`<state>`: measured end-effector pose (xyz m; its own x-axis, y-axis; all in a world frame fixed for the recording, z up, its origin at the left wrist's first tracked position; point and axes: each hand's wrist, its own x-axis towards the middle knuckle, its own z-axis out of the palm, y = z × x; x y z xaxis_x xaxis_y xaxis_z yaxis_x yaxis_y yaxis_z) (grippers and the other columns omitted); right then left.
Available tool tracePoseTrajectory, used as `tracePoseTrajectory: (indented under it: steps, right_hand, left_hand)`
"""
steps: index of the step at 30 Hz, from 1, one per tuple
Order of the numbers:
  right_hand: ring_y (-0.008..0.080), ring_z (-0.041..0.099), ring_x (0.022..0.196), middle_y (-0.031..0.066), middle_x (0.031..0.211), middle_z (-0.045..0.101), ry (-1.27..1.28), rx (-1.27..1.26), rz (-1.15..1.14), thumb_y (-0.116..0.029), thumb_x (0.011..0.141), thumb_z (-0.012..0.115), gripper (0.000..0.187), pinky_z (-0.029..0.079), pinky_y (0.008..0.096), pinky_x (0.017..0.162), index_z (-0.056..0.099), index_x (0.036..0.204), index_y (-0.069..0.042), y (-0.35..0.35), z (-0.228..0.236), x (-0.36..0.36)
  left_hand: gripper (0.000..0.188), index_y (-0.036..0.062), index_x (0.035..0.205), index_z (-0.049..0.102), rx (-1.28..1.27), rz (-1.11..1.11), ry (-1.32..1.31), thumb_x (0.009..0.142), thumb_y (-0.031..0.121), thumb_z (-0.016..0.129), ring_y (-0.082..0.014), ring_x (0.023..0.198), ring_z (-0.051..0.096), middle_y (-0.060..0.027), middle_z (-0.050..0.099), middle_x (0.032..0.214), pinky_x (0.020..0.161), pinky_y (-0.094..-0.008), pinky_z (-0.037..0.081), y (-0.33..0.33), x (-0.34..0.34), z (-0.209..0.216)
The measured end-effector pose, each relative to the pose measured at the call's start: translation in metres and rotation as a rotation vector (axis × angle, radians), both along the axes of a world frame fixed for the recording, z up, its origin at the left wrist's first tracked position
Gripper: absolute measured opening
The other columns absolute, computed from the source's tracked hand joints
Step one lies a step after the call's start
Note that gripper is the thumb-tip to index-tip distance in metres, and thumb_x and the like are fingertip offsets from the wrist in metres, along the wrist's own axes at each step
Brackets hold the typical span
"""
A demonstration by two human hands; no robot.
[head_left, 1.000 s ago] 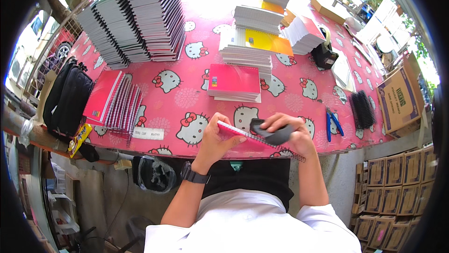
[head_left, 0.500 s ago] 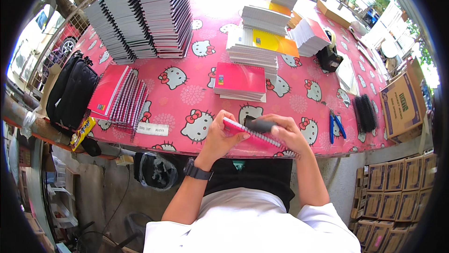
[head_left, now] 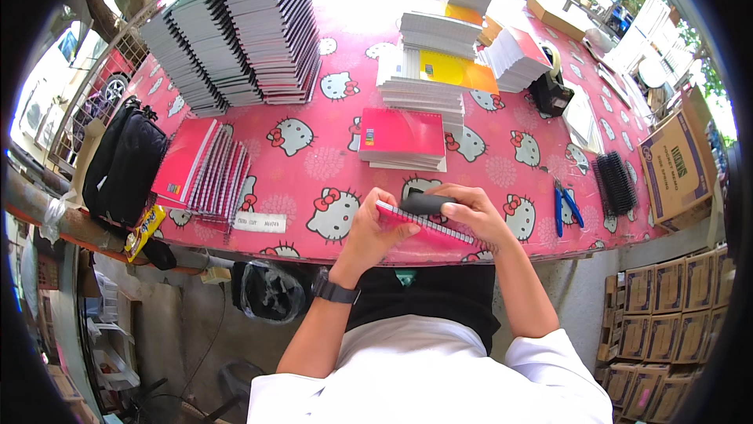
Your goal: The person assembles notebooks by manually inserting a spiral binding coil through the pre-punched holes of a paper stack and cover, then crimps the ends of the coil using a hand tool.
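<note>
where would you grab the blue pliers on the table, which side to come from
Probably by the two blue handles, from above. The blue pliers lie flat on the pink tablecloth, handles toward the near edge, the black comb stack just to their right. A grip across both handles, coming down from the near, left side, avoids it.

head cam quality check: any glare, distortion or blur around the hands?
Head view: strong fisheye, the table edge bows and black vignette fills the corners; far top is blown out by daylight; the left hand, right hand and pink notebook are evenly lit and fairly sharp; stacked notebooks stay readable.
</note>
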<state>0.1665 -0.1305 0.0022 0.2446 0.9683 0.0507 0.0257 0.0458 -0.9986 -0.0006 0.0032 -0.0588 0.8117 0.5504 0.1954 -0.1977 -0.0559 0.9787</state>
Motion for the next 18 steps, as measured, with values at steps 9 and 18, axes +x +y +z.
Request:
tracePoseTrajectory:
  steps: [9, 18]
  right_hand:
    - [0.0236, 0.061, 0.102, 0.0183, 0.116, 0.062, 0.136, 0.216, 0.056, -0.042, 0.085, 0.064, 0.054, 0.048, 0.0322, 0.085, 0.065, 0.109, 0.007, -0.004, 0.006, 0.002]
    - [0.0306, 0.054, 0.116, 0.0144, 0.119, 0.063, -0.950, -0.111, -0.517, -0.035, 0.082, 0.070, 0.040, 0.042, 0.0388, 0.097, 0.069, 0.106, -0.003, -0.075, -0.012, 0.046]
  left_hand:
    - [0.040, 0.0083, 0.094, 0.047, 0.047, -0.003, 0.002, 0.075, 0.015, 0.082, -0.0069, 0.078, 0.050, 0.0021, 0.052, 0.083, 0.071, -0.0234, 0.044, -0.001, 0.002, 0.009]
    - [0.027, 0.0055, 0.106, 0.050, -0.163, 0.036, -0.136, 0.087, 0.007, 0.069, -0.0080, 0.088, 0.051, -0.0011, 0.052, 0.096, 0.081, -0.0233, 0.043, -0.003, -0.001, 0.009]
